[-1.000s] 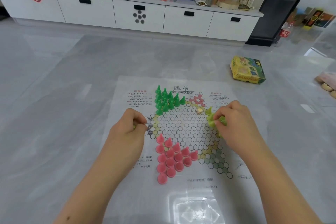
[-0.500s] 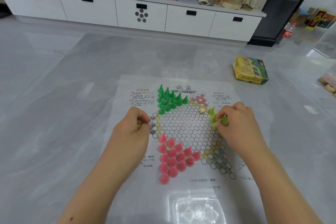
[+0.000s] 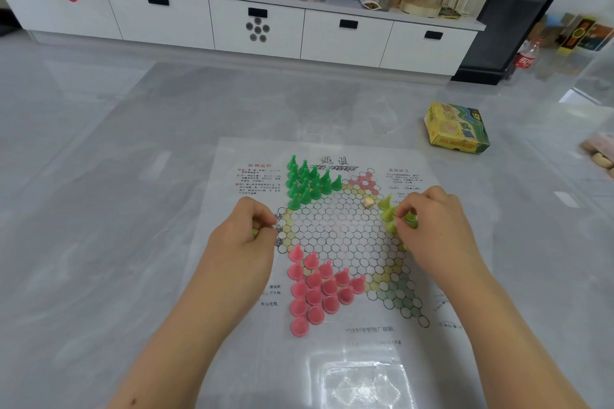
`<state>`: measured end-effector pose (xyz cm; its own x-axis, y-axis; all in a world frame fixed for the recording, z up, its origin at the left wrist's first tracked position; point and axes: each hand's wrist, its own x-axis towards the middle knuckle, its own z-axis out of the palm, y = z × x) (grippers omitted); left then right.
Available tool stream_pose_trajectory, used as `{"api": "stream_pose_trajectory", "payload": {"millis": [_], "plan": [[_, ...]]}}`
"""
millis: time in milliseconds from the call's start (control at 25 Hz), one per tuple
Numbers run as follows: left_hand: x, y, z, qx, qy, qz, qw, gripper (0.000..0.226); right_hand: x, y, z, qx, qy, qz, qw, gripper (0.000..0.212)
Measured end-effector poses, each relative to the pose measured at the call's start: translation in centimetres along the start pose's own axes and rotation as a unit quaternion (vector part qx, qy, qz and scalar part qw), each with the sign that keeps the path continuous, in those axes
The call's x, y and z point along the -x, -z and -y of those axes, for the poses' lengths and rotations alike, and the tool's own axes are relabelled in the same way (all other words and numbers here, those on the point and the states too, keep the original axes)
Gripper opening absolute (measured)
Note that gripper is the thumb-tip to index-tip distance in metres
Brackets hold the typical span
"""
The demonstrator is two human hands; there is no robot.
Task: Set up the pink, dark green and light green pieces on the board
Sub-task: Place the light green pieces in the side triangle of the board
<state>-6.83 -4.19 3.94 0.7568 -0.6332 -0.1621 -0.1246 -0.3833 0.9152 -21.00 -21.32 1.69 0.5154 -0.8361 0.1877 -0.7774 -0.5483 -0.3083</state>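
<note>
A: What lies on the table [image 3: 99, 242]?
B: A printed paper board [image 3: 335, 232] with a grid of hexagonal cells. The dark green pieces [image 3: 307, 181] stand clustered in its far-left corner; the pink pieces [image 3: 317, 290] stand clustered in its near-left corner. A small pale die [image 3: 368, 203] sits on the grid near the far-right side.

A: And the light green pieces [image 3: 388, 211]?
B: They stand at the right edge of the grid, partly hidden by the right hand [image 3: 432, 229].

A: How are the fingers placed?
B: The right hand's fingers are curled, pinching 1 light green piece among the group. The left hand [image 3: 246, 242] rests at the left edge of the grid with its fingers curled closed; a sliver of light green shows at them, so it appears to hold a piece.

A: Anything else nearby?
B: A yellow-green box [image 3: 457, 133] lies on the table, well apart, beyond the board to the right.
</note>
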Motion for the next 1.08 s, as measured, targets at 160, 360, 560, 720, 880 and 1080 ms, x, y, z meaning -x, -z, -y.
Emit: {"api": "stream_pose_trajectory", "payload": {"millis": [160,360,560,720,880,1080], "plan": [[0.0,0.0,-0.1,0.003,0.001,0.002,1.000,0.024,0.1,0.2,-0.1,-0.010,0.001,0.003,1.000,0.009],[0.0,0.1,-0.3,0.096,0.029,0.018,0.995,0.030,0.3,1.7,0.6,-0.057,0.011,-0.050,0.997,0.006],[0.1,0.2,-0.7,0.326,0.090,0.104,0.935,0.024,2.9,3.5,5.5,-0.235,0.113,0.023,0.965,0.009],[0.2,-0.2,-0.5,0.344,0.093,0.118,0.927,0.016,4.5,3.0,8.4,-0.328,0.181,0.161,0.913,0.011],[0.2,-0.5,0.0,0.322,0.071,0.088,0.940,0.013,5.1,2.8,9.2,-0.343,0.177,0.199,0.901,0.013],[0.2,-0.7,-0.3,0.335,0.082,0.093,0.934,0.015,4.8,2.3,8.6,-0.245,0.224,0.153,0.931,0.011]]}}
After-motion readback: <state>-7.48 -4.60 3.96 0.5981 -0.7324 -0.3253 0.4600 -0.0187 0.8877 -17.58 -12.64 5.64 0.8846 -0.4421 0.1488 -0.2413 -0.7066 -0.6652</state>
